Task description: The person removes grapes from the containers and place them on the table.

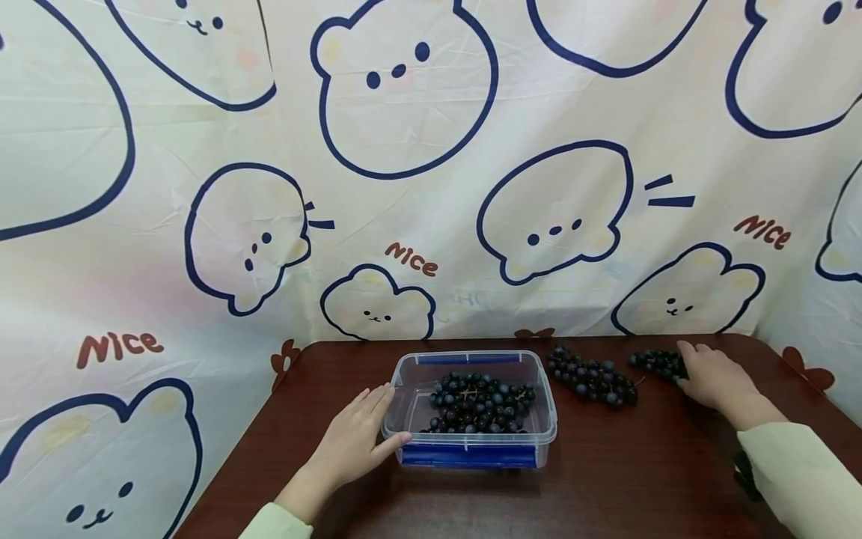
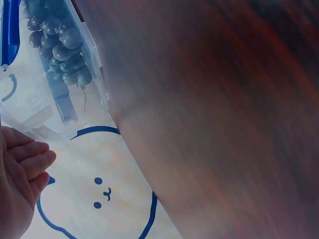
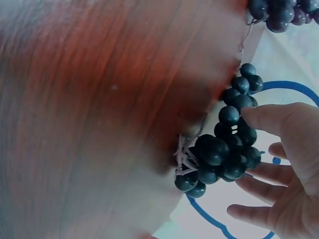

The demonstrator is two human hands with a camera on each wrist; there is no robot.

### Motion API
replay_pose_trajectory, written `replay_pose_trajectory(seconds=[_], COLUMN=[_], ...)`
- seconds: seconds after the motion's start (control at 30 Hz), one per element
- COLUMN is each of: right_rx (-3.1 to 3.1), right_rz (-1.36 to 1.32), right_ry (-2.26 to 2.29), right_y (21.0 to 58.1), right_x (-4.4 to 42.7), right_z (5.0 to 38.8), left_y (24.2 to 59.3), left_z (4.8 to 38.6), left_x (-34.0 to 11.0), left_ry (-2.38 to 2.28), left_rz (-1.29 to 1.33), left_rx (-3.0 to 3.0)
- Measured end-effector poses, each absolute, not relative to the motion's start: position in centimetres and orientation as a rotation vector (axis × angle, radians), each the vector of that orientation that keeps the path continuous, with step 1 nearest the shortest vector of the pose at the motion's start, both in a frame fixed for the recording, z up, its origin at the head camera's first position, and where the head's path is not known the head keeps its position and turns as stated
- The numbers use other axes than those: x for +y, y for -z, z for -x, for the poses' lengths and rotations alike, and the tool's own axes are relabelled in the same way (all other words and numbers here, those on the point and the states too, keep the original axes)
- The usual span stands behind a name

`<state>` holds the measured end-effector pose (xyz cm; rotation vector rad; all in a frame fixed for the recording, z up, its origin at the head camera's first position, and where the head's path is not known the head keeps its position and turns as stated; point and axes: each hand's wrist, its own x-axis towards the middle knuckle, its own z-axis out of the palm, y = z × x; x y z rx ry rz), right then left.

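Pale cloth printed with blue-outlined bears (image 1: 559, 112) hung beyond our dark reddish-brown wooden desk (image 1: 599, 486). At nine o'clock on the clear plastic box with blue clips (image 1: 468, 455), our left hand (image 1: 353, 438) rested its straight fingers; round blue-black grapes (image 1: 478, 404) lay inside. Toward three o'clock from the box sat a long blue-black grape bunch (image 1: 592, 379), then a smaller dark grape bunch (image 1: 658, 364). There our right hand (image 1: 717, 378) had thumb and fingers apart, the thumb against that bunch. We judged cradling it from beneath, pinching lightly, would spare skins and stem.
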<state>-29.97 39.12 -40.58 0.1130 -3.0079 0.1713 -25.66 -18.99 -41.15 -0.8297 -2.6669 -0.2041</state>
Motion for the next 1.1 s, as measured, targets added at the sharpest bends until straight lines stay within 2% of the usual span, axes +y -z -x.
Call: replay_pose_trajectory(seconds=[0.67,1.1], right_rx=[-2.743,-2.618], right_rz=[-0.231,-0.383], right_ry=[-0.155,-0.204], right_y=[39.3,38.3], right_x=[37.6,34.3], right_z=[28.6,27.4], left_y=[41.2,41.1], left_z=[25.7,25.7], left_x=[-18.9,-18.9], left_ry=[0.214,0.193], left_rz=[0.826,0.821], left_rx=[-2.658,-2.671])
